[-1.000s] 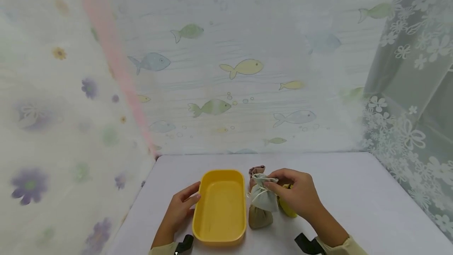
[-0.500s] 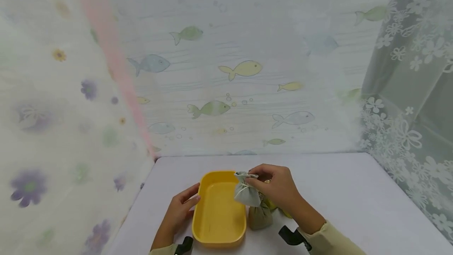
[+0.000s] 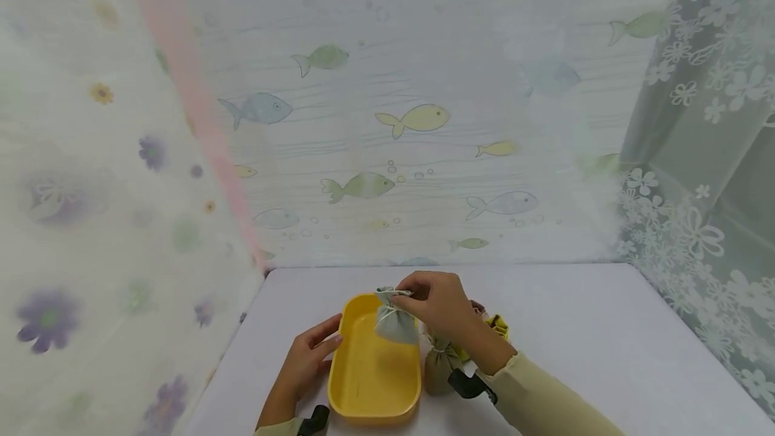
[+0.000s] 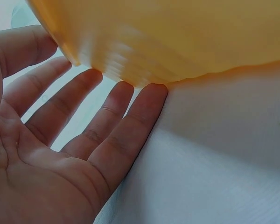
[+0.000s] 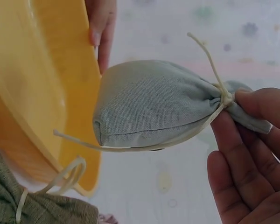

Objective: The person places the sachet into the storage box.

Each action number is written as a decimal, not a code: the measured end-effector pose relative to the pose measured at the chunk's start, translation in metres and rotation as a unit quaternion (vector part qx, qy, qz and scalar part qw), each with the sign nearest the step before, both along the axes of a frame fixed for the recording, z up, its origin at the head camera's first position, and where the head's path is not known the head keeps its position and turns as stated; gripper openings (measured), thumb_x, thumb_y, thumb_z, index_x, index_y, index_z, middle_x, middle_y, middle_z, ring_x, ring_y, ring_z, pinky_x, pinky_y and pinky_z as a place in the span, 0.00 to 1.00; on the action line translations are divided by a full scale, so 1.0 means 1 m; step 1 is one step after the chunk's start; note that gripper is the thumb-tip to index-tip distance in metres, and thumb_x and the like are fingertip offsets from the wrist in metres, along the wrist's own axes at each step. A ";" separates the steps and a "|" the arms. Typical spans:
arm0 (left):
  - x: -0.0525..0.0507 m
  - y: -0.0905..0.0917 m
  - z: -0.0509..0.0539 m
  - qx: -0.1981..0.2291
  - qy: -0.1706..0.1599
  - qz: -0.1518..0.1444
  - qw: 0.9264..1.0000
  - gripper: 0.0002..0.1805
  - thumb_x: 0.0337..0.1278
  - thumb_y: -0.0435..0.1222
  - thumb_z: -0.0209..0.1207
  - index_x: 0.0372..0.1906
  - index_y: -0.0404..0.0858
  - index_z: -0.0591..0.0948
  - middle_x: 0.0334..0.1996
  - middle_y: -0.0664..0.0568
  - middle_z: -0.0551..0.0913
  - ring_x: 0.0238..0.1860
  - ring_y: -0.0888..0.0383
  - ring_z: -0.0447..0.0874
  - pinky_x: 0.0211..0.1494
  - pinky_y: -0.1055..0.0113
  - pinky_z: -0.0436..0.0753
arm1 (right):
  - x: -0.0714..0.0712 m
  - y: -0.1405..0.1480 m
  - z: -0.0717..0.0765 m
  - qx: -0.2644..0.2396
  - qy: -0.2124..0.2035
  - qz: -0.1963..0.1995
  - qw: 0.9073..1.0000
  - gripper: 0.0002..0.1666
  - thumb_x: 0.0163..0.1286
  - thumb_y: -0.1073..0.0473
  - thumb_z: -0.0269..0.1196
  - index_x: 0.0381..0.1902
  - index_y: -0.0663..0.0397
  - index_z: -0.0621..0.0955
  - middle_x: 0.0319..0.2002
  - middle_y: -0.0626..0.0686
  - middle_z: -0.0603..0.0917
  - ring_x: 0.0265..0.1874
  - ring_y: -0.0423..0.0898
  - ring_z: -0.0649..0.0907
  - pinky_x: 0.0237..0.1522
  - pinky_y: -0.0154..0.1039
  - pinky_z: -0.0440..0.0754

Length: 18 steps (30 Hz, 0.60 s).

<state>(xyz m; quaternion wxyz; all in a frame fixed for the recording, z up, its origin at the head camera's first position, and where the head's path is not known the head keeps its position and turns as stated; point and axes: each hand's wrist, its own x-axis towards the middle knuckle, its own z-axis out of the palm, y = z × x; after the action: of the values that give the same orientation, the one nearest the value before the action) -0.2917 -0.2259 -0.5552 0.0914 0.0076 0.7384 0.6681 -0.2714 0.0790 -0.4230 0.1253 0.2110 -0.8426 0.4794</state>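
A pale grey-green drawstring pouch [image 3: 395,323] hangs over the far right part of a yellow plastic tray [image 3: 374,382]. My right hand [image 3: 437,301] pinches its gathered neck between thumb and fingers; the cream cord and full cloth body show closely in the right wrist view, where the pouch [image 5: 154,100] lies sideways. My left hand [image 3: 309,358] rests against the tray's left side. In the left wrist view the fairly straight fingers [image 4: 119,140] of that hand touch the tray's outer wall [image 4: 177,42] with their tips. Nothing lies in the visible part of the tray.
Right of the tray stands an olive-brown pouch [image 3: 440,365] tied with cord, partly behind my right wrist. A yellow pouch [image 3: 498,326] and a reddish-brown pouch [image 3: 477,307] sit beyond it, mostly hidden. A fish-print curtain [image 3: 418,187] hangs behind the white table [image 3: 575,342].
My right hand has carried the pale pouch leftward, from above the other pouches to over the tray. The left hand stays against the tray's side.
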 end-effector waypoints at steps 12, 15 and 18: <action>-0.002 -0.001 0.000 -0.011 -0.005 -0.008 1.000 0.37 0.61 0.53 0.69 0.74 0.50 0.75 0.74 0.46 0.73 0.69 0.48 0.78 0.58 0.55 0.88 | -0.019 -0.025 -0.008 0.040 -0.070 0.017 0.997 0.05 0.67 0.45 0.73 0.38 0.35 0.89 0.34 0.37 0.87 0.32 0.38 0.85 0.36 0.33 0.88; -0.001 -0.001 0.000 -0.015 -0.007 -0.008 1.000 0.37 0.61 0.53 0.69 0.74 0.51 0.75 0.74 0.46 0.73 0.70 0.47 0.77 0.58 0.54 0.88 | -0.022 -0.030 -0.013 0.036 -0.074 0.013 0.997 0.06 0.67 0.45 0.73 0.38 0.35 0.89 0.34 0.36 0.87 0.32 0.37 0.85 0.39 0.36 0.88; -0.001 -0.002 0.002 -0.015 -0.006 -0.006 1.000 0.38 0.60 0.54 0.70 0.74 0.51 0.75 0.74 0.46 0.73 0.70 0.47 0.77 0.58 0.54 0.88 | -0.027 -0.035 -0.020 0.027 -0.073 0.011 0.997 0.06 0.67 0.46 0.73 0.39 0.36 0.89 0.34 0.37 0.87 0.32 0.36 0.85 0.39 0.36 0.88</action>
<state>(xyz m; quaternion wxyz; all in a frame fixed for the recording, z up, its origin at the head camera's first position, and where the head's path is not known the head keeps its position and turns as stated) -0.2925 -0.2280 -0.5535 0.1003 0.0066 0.7478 0.6563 -0.2987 0.0437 -0.4430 0.0525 0.1885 -0.8598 0.4717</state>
